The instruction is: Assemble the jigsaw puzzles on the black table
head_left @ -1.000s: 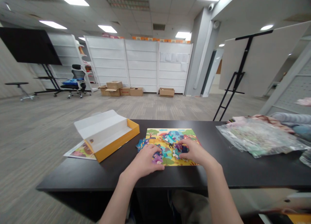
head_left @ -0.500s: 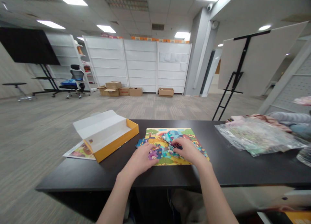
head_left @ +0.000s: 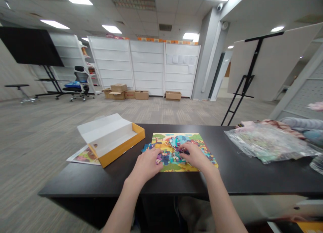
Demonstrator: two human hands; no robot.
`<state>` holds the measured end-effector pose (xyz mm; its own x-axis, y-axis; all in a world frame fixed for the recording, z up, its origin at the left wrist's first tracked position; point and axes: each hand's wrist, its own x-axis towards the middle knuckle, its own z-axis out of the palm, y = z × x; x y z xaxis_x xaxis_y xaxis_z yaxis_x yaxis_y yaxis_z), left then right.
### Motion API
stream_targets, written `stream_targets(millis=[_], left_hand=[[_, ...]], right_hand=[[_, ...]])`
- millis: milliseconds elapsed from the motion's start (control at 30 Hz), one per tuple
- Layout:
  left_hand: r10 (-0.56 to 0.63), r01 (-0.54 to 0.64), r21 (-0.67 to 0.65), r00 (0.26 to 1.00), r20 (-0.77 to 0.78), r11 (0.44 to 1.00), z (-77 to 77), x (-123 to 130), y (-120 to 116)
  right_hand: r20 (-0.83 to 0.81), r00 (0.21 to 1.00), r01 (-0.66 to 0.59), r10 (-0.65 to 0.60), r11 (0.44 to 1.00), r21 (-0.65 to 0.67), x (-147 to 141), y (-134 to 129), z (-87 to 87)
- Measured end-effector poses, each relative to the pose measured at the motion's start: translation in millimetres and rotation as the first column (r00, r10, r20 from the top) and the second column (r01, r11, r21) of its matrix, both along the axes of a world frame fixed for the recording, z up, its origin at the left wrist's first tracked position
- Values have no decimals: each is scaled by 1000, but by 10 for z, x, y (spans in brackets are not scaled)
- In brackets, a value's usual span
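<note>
A colourful puzzle board (head_left: 174, 167), printed with trees and yellow ground, lies on the dark table. Loose jigsaw puzzle pieces (head_left: 174, 155) are heaped over its middle, mostly teal, dark blue and purple. My left hand (head_left: 147, 163) rests at the board's left side, thumb and fingers curled around purple puzzle pieces, partly hidden beneath it. On the right of the heap, my right hand (head_left: 194, 155) has its thumb and fingers closed about a dark puzzle piece, largely covered by the fingers. More blue pieces (head_left: 145, 147) stick out beyond the board's left edge.
An opened yellow box (head_left: 123, 147) with a white inside stands at the left on a printed sheet (head_left: 84, 156). Clear plastic bags (head_left: 267, 142) with soft items lie at the right. The table's front edge (head_left: 101, 194) runs close below my forearms.
My left hand has shifted slightly and now covers more of the purple pieces. Pieces in the heap between the hands have spread a little. My right hand stays almost in place.
</note>
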<state>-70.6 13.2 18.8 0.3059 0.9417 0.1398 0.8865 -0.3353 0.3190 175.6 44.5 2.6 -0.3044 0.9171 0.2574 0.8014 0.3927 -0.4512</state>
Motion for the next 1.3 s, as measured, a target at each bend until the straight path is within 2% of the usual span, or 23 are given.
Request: stream_targets(millis=[300,467,600,800,967,1067,1167,1300], left_hand=[[1,-1,-1,999,36,1000,-48,-27,22],[-16,15,3,998,68,1000,-77,-45,33],[15,-15,-10,999,29,1000,-34,-14,14],[17,-17,17,1000,-26,1000,13,19,0],[58,-58,32,998,-26,998,39,29,-17],[41,-40,30,999,-35,999,40,25,-21],[10,-9,61,1000,-17,998,29,13,-17],[-56,52,88,998,39,995,11,16,-9]], right_hand=[[5,1000,-24,24,1000,-7,-68,17,-18],[31,993,108,-110,992,66,120,-29,86],[-1,985,174,-174,985,21,313,-94,151],[-22,963,267,-267,964,-16,454,-181,201],[-26,917,397,-397,918,2,670,-209,190],[-11,893,449,-449,893,10,787,-223,183],[37,901,433,-432,901,-15,763,-249,231],[41,960,280,-277,953,-117,528,-273,303]])
